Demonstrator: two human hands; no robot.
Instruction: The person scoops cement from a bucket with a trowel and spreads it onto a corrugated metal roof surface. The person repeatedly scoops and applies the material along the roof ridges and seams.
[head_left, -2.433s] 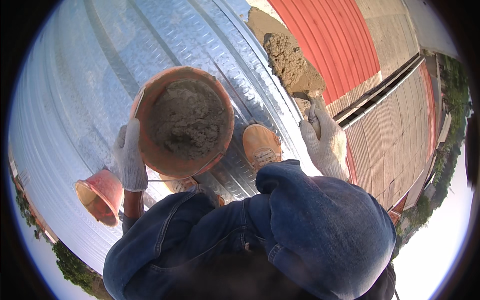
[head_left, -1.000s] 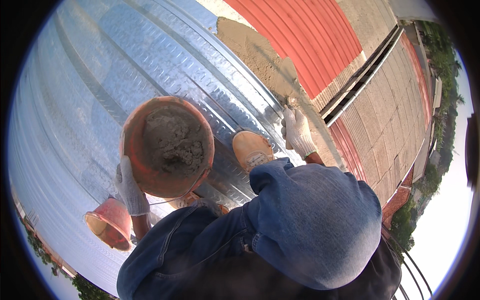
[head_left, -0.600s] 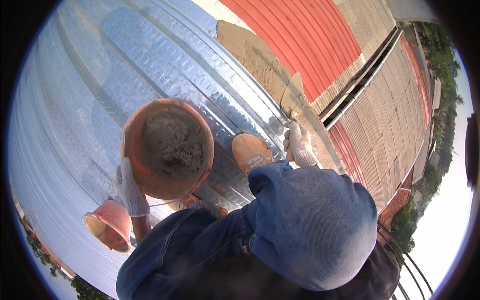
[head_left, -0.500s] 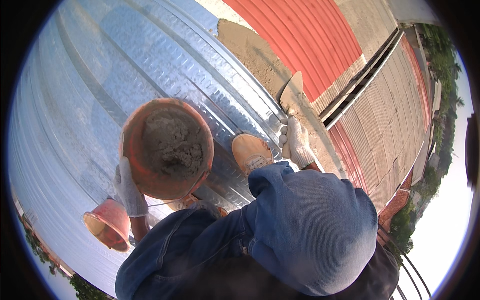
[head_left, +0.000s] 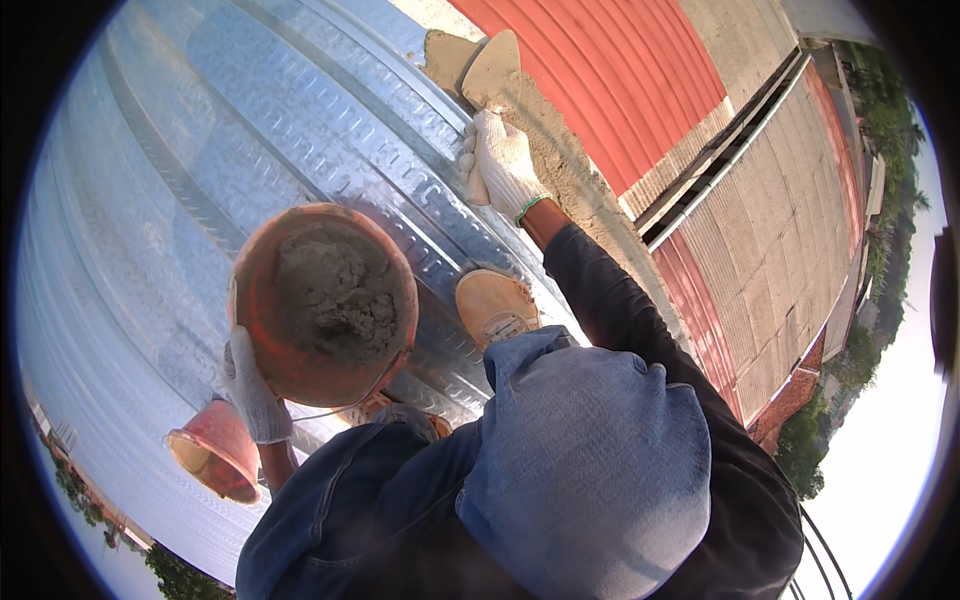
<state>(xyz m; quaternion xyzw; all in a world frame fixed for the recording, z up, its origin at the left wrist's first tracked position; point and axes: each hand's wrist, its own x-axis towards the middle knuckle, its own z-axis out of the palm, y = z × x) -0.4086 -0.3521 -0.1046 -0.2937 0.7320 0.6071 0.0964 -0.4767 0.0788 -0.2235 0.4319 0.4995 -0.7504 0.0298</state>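
My right hand [head_left: 503, 165], in a white knit glove, is closed around the handle of a trowel [head_left: 492, 66]. The trowel's blade lies against the grey-brown mortar strip [head_left: 560, 160] along the edge of the metal sheet. My left hand [head_left: 255, 395], gloved too, grips the lower left rim of an orange bucket [head_left: 262, 340]. Inside the bucket, wet grey mortar [head_left: 340, 285] shows a hollow near its middle. The left fingertips are partly hidden by the bucket wall.
Ribbed shiny metal roofing [head_left: 150, 260] spreads to the left. A smaller orange bucket [head_left: 222, 445] lies tipped by my left wrist. My tan shoe [head_left: 497, 305] stands on the metal. Red corrugated sheets [head_left: 600, 80] lie beyond the mortar; a dark gap [head_left: 720, 150] runs farther right.
My right hand has moved the trowel forward and left along the mortar strip, and my forearm has stretched out. The left hand and bucket have barely shifted.
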